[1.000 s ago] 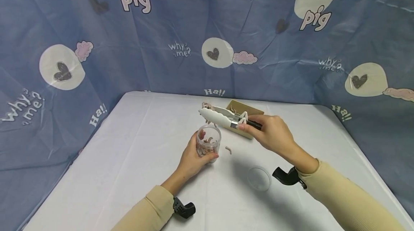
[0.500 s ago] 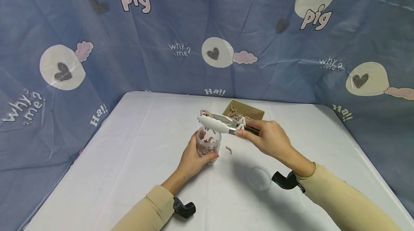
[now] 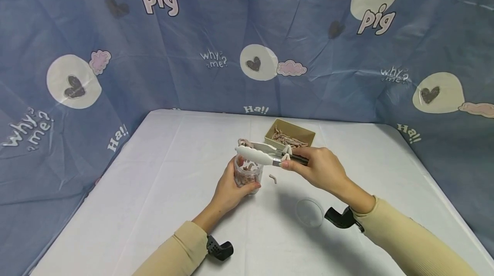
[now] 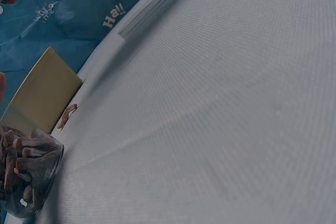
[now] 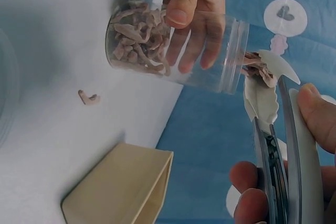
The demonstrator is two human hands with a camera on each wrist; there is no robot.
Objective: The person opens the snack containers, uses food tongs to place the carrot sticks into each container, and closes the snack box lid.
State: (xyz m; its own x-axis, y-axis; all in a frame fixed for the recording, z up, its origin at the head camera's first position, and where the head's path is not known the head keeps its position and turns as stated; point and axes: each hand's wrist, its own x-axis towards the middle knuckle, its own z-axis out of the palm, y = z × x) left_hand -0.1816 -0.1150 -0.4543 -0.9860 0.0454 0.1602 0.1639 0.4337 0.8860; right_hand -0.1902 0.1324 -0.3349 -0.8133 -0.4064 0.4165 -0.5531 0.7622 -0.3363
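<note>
Right wrist view: left fingers (image 5: 180, 13) grip a clear cylindrical jar (image 5: 202, 83), right fingers (image 5: 244, 174) white-tipped tongs (image 5: 300, 156).

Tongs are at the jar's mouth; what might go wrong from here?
Brown pieces jut from the tongs, so some might miss the clear jar and land on the white table, where one loose piece lies. The tongs could also bump the jar, though the left hand grips it.
</note>
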